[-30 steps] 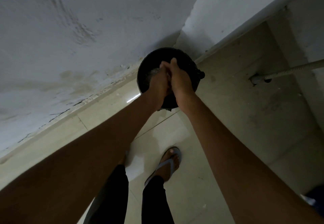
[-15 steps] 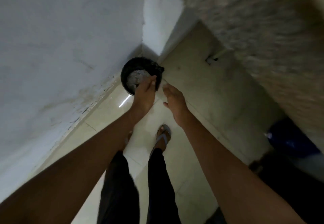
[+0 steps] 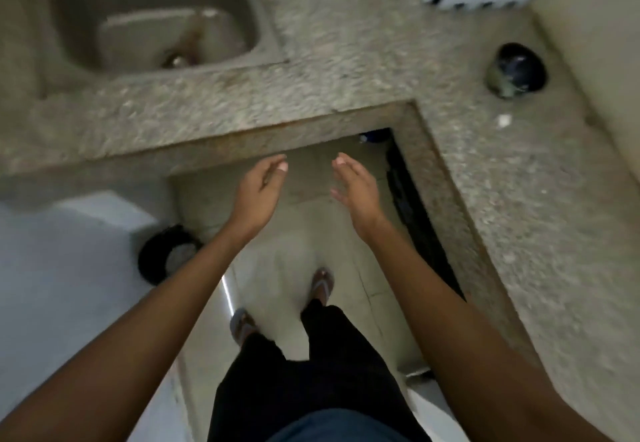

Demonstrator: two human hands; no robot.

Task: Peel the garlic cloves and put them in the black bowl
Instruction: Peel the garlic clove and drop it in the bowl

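A speckled grey stone L-shaped countertop [image 3: 346, 71] with an inset steel sink [image 3: 152, 15] is seen from above. The left hand [image 3: 258, 187] and right hand [image 3: 356, 187], empty with fingers relaxed, are held above the pale tiled floor [image 3: 294, 254]. A dark round bowl [image 3: 516, 71] is seen on the countertop's right wing, and a black round bin [image 3: 162, 258] on the floor at left.

No text, label, brand, number or sign can be read anywhere in the view; the picture is dim and blurred.
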